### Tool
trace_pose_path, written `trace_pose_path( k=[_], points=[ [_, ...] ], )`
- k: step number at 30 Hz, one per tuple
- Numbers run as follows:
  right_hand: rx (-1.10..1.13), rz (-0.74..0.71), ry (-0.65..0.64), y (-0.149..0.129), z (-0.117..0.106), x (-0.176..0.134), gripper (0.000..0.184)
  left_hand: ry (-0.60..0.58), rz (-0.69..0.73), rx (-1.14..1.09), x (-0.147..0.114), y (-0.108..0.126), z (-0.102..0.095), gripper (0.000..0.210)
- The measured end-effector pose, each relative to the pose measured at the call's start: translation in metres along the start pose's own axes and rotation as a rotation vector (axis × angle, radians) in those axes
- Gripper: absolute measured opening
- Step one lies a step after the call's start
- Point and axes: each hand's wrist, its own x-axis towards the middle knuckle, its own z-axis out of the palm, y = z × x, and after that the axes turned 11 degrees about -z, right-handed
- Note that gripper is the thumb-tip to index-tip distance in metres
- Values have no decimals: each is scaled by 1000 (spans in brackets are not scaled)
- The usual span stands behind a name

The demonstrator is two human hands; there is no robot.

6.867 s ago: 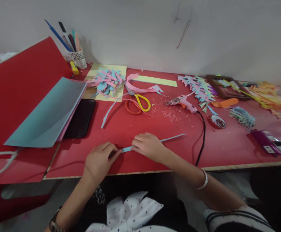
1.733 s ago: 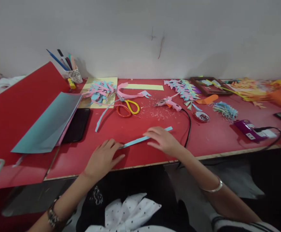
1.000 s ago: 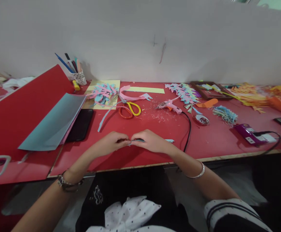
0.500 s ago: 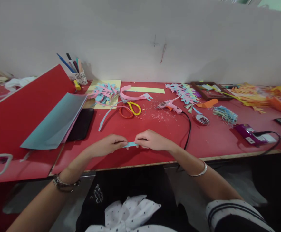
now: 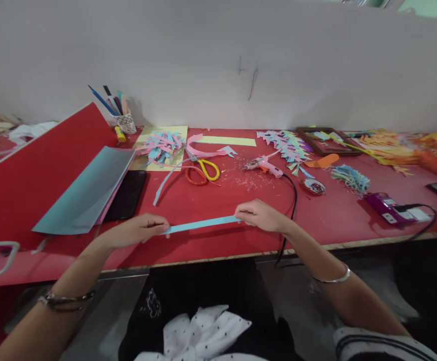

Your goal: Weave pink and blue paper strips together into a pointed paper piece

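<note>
A narrow light-blue paper strip (image 5: pixel 203 224) stretches straight between my hands, just above the red tabletop (image 5: pixel 203 248) near its front edge. My left hand (image 5: pixel 145 230) pinches the strip's left end between thumb and fingers. At the other end, my right hand (image 5: pixel 259 215) holds it in a similar pinch, slightly higher in view. Beyond the strip lie scissors (image 5: pixel 212 169) with one yellow and one red handle. A pink glue gun (image 5: pixel 265 164) rests to their right, its black cord running toward the table's front edge.
Pink and blue paper cuttings (image 5: pixel 165 145) lie on a yellow sheet at the back. A black phone (image 5: pixel 127 193) sits partly under blue paper (image 5: pixel 86 195) at left. A pen cup (image 5: pixel 126 122) stands by the wall. A purple power socket (image 5: pixel 387 208) is at right.
My hands have moved apart, the left one leftward and the right one rightward. Much more of the blue paper strip now shows between them. The things on the table have stayed put.
</note>
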Motion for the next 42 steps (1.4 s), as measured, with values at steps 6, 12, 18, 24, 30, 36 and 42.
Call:
trace_pose_path(
  k=[6, 12, 18, 24, 30, 36, 42],
  points=[
    [-31, -43, -64, -14, 9, 5, 27, 60, 115, 65, 3, 28, 13, 35],
    [13, -126, -132, -29, 15, 16, 30, 138, 234, 120, 13, 63, 36, 29],
    [-488, -299, 16, -34, 24, 20, 16, 198, 230, 6, 16, 68, 38, 33],
    [-686, -245, 68, -35, 38, 26, 14, 131, 190, -84, 15, 66, 42, 34],
    [-600, -159, 57, -18, 25, 13, 11, 130, 177, -104, 11, 57, 41, 32],
    [-569, -68, 258, -4, 8, -3, 13, 145, 123, -82, 7, 48, 34, 32],
    [-367, -293, 97, -30, 23, 12, 18, 153, 183, 16, 5, 59, 38, 33]
  ],
)
